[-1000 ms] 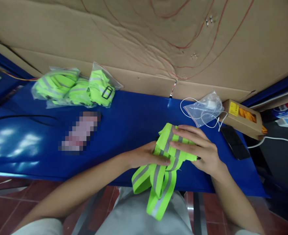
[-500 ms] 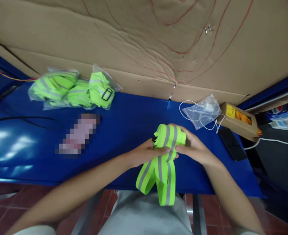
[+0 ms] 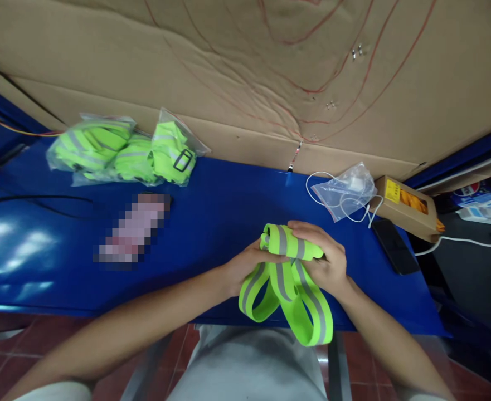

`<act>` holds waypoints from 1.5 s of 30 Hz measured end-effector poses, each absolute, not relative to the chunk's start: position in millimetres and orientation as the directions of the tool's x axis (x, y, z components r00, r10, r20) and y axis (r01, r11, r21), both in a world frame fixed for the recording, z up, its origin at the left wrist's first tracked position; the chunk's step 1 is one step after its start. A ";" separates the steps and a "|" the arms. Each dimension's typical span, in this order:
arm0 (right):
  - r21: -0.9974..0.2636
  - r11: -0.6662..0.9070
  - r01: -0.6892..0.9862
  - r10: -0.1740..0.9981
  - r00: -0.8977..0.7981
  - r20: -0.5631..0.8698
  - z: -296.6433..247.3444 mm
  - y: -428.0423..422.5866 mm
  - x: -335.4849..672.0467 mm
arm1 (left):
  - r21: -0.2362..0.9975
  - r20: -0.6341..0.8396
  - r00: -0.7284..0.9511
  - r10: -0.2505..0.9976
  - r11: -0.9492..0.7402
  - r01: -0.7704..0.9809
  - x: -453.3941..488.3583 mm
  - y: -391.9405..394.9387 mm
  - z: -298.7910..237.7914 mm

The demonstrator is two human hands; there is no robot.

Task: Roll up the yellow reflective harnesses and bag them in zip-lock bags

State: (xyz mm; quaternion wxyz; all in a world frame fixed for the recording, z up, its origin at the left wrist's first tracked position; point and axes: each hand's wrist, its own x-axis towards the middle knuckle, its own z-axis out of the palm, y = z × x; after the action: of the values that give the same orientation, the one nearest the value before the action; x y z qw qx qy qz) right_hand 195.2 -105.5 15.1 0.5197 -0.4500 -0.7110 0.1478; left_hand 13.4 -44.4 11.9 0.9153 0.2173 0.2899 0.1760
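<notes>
Both my hands hold a neon-green reflective strap (image 3: 287, 278) with grey stripes over the near edge of the blue table (image 3: 212, 223). My left hand (image 3: 245, 264) pinches the folded bundle from the left. My right hand (image 3: 326, 259) wraps its fingers over the top of the bundle from the right. Two loops of the strap hang down below the table edge toward my lap.
Several bagged neon-green straps (image 3: 124, 150) lie at the back left. A clear bag with a white cable (image 3: 345, 192), a brown box (image 3: 408, 206) and a black phone (image 3: 393, 245) sit at the right. A pixelated object (image 3: 134, 231) lies mid-left. A cardboard wall (image 3: 249, 72) stands behind.
The strap bundle has been gathered tighter. My right hand went from lying flat on it to wrapping over it. The hanging loops swung to the right.
</notes>
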 end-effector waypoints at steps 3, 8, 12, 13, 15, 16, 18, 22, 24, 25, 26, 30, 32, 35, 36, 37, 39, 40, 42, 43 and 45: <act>-0.593 0.604 0.533 0.716 -0.035 0.698 8.8 -105.0 191.1 | 0.460 -0.436 0.797 0.418 0.865 -0.202 14.5 -49.7 11.9; -0.470 0.671 0.573 0.651 -0.153 0.743 7.8 -104.7 192.5 | 0.523 -0.438 0.760 0.480 0.824 -0.219 14.5 -54.4 8.6; -0.446 0.676 0.586 0.635 -0.158 0.756 8.7 -103.0 195.6 | 0.513 -0.435 0.762 0.480 0.827 -0.228 16.1 -58.5 7.7; -0.416 0.678 0.607 0.611 -0.149 0.778 8.1 -102.7 195.0 | 0.483 -0.430 0.779 0.456 0.845 -0.229 17.4 -60.7 7.0; -0.353 0.674 0.649 0.567 -0.148 0.810 7.0 -102.0 193.3 | 0.429 -0.424 0.809 0.407 0.877 -0.216 20.3 -65.3 4.3; -0.332 0.670 0.664 0.555 -0.152 0.818 6.8 -101.7 192.9 | 0.417 -0.425 0.815 0.395 0.884 -0.211 21.6 -67.0 2.8; -0.327 0.666 0.671 0.563 -0.165 0.810 8.2 -101.2 194.7 | 0.431 -0.436 0.801 0.409 0.877 -0.213 22.5 -67.5 0.5; -0.377 0.666 0.643 0.635 -0.225 0.739 15.0 -101.1 208.7 | 0.498 -0.366 0.836 0.409 0.845 -0.195 17.4 -58.6 3.8; -0.360 0.683 0.635 0.637 -0.276 0.720 17.3 -101.9 216.3 | 0.517 -0.335 0.857 0.390 0.837 -0.179 12.6 -53.0 9.1; -0.341 0.694 0.634 0.628 -0.302 0.717 17.9 -102.5 219.0 | 0.533 -0.329 0.864 0.381 0.830 -0.164 10.2 -50.7 12.0; -0.328 0.699 0.635 0.623 -0.318 0.715 18.2 -103.3 220.8 | 0.553 -0.319 0.871 0.373 0.820 -0.148 7.8 -48.8 14.7; -0.366 0.675 0.641 0.673 -0.330 0.662 22.7 -105.4 221.1 | 0.579 -0.229 0.911 0.343 0.801 -0.156 2.2 -44.6 19.7; -0.416 0.658 0.628 0.724 -0.378 0.577 29.3 -105.5 220.5 | 0.550 -0.231 0.901 0.367 0.813 -0.190 2.6 -42.2 18.0; -0.537 0.605 0.588 0.796 -0.463 0.389 42.8 -104.8 224.5 | 0.539 -0.286 0.871 0.400 0.819 -0.199 5.0 -35.4 14.0; -0.607 0.567 0.557 0.815 -0.487 0.314 46.7 -104.4 227.2 | 0.547 -0.299 0.864 0.404 0.815 -0.192 5.4 -32.5 13.3; -0.691 0.517 0.505 0.832 -0.487 0.266 49.6 -104.0 230.2 | 0.562 -0.305 0.865 0.399 0.808 -0.175 5.5 -29.7 13.2; -0.847 0.398 0.353 0.886 -0.389 0.254 50.8 -102.7 235.4 | 0.611 -0.294 0.882 0.369 0.782 -0.124 4.4 -25.2 14.0; -0.899 0.340 0.274 0.915 -0.316 0.250 49.0 -101.9 236.8 | 0.638 -0.279 0.896 0.346 0.764 -0.096 3.6 -24.0 14.7; -0.959 0.230 0.163 0.956 -0.224 0.191 42.3 -100.2 235.9 | 0.692 -0.251 0.919 0.305 0.720 -0.051 2.0 -24.2 15.3; -0.978 0.157 0.137 0.963 -0.239 0.121 38.5 -99.5 233.7 | 0.709 -0.246 0.925 0.291 0.704 -0.033 1.6 -25.4 14.9; -0.995 -0.004 0.100 0.955 -0.296 -0.033 32.7 -98.4 227.1 | 0.712 -0.255 0.923 0.288 0.702 -0.022 2.2 -29.4 12.6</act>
State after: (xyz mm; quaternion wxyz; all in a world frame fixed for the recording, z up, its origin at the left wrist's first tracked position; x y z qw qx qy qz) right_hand 227.1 -98.4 32.7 0.3893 -0.4479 -0.5887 0.5489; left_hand 2.2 -29.4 12.6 0.9054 0.3767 0.1761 0.0855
